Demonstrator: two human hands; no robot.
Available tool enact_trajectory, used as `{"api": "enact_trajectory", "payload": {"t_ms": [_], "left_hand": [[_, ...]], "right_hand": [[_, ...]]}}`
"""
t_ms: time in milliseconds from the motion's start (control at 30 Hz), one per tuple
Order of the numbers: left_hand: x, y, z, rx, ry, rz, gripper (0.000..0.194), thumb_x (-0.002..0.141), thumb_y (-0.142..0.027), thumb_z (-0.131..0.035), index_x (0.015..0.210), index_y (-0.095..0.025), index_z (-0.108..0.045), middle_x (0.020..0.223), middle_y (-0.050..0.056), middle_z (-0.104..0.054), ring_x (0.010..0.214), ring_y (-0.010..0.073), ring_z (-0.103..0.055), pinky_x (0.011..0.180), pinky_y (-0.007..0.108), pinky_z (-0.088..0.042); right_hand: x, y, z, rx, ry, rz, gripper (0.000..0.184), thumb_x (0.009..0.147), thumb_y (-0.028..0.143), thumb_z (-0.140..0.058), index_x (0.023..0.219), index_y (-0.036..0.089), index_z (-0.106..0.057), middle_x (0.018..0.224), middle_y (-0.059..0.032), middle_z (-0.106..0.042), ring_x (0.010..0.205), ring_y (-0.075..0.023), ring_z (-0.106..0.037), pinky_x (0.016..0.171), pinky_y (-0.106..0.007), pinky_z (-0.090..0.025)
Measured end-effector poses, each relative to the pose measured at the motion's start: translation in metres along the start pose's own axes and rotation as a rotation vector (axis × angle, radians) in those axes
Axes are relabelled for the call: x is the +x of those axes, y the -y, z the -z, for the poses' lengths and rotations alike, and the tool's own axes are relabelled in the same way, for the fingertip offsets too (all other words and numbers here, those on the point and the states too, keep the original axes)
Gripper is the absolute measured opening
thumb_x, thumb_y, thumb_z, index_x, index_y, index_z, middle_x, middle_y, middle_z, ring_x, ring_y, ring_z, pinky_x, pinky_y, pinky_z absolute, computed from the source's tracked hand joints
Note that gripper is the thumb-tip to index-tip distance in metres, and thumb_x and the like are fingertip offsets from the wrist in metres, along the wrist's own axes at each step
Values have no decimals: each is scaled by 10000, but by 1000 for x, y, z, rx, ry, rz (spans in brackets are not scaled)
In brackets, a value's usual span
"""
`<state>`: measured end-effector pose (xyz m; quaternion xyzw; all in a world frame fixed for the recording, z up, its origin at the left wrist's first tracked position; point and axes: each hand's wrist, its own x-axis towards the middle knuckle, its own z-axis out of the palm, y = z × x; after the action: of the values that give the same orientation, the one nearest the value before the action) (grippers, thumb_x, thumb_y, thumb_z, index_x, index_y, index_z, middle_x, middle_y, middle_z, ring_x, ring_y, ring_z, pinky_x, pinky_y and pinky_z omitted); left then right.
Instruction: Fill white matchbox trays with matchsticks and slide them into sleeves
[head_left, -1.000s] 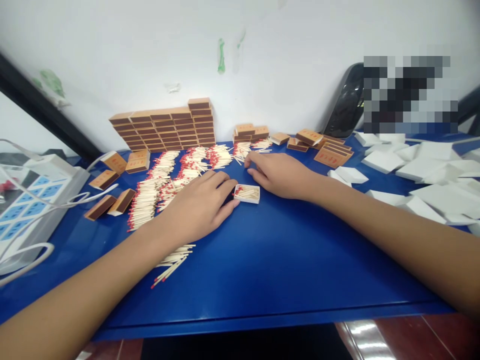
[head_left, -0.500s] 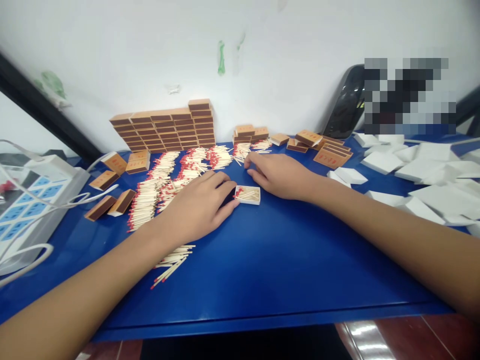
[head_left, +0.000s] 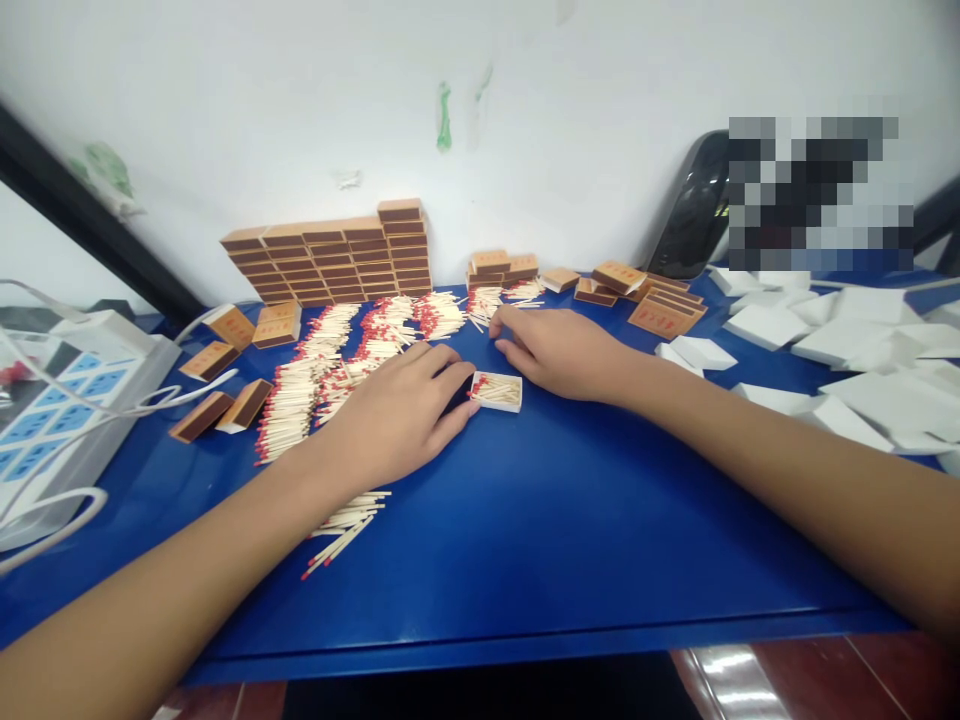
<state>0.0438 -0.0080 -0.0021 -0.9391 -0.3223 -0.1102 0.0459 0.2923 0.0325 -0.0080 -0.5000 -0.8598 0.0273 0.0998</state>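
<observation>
My left hand [head_left: 397, 410] lies palm down on the blue table [head_left: 525, 540], fingers stretched out, their tips against the left end of a small white matchbox tray [head_left: 498, 391] that holds a few red-tipped matches. My right hand [head_left: 559, 350] rests just behind the tray, fingers loosely bent and thumb apart, its fingertips beside a small bunch of loose matches [head_left: 484, 302]. Nothing shows inside either hand. A long spread of loose matches [head_left: 330, 365] lies left of my left hand, and a few more matches [head_left: 345, 525] lie under my left forearm.
Brown matchbox sleeves are stacked against the wall [head_left: 337, 255], with more scattered at the left [head_left: 225, 400] and back right [head_left: 660, 305]. White empty trays [head_left: 825, 340] cover the right side. A power strip with cables [head_left: 67, 400] sits at the left edge.
</observation>
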Motion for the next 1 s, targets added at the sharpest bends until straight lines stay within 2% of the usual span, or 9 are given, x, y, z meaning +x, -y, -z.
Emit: {"api": "enact_trajectory", "payload": {"t_ms": [633,1000], "left_hand": [[-1,1,-2,-11,-10,6,413,1143,-385,-469,1423,-131,-635,1315,166,-686,1243,331,-651,1084,506,-551],[0,0,0,3,-2,-3,405,1149,-376,-451,1379,-119,-664,1293,161,-687,1201,328,-653,1056,514,-559]], "right_hand": [[1,-2,-2,-14,-3,-2,252,1090,269,-466,1284,178,-597,1177,-150,-793,1042,-340,-743,782,-380,-444],[1,-3,-4,-18,-15,2,255,1097,277,-465,1292,182,-599,1187,-143,-795,1048,-328,-741,794,-373,-441]]}}
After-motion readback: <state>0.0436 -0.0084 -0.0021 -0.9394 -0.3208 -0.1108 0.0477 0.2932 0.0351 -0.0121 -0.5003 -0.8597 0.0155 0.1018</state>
